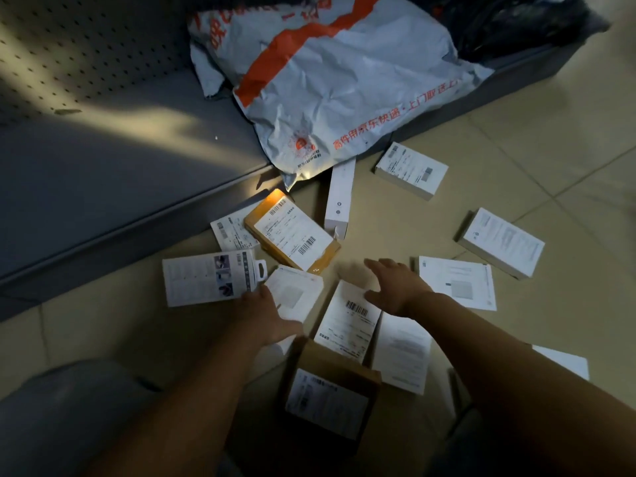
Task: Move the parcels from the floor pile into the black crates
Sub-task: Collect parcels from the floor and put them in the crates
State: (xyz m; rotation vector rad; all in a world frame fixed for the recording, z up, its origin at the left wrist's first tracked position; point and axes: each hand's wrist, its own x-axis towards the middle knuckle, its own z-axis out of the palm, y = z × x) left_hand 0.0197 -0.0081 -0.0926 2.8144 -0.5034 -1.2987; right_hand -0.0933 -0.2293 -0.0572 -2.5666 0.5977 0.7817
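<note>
— Many parcels (292, 232) strewn flat on tiled floor (568, 139) beside grey shelf (103, 173). Hands?

— Left hand (265, 313) pressing on white box (296, 292), fingers relaxed; right hand (392, 282) spread above labelled packet (347, 320), likely reaching.

— Crates?

— None visible. Courier bag (344, 80) on shelf, contents hidden.

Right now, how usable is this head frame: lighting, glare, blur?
Head view: dim overall, with one hard streak of light across the grey shelf that blows out the top of the yellow parcel; the right hand is motion-blurred, the left hand less so; wide-angle bending at the edges; labels mostly unreadable.
</note>
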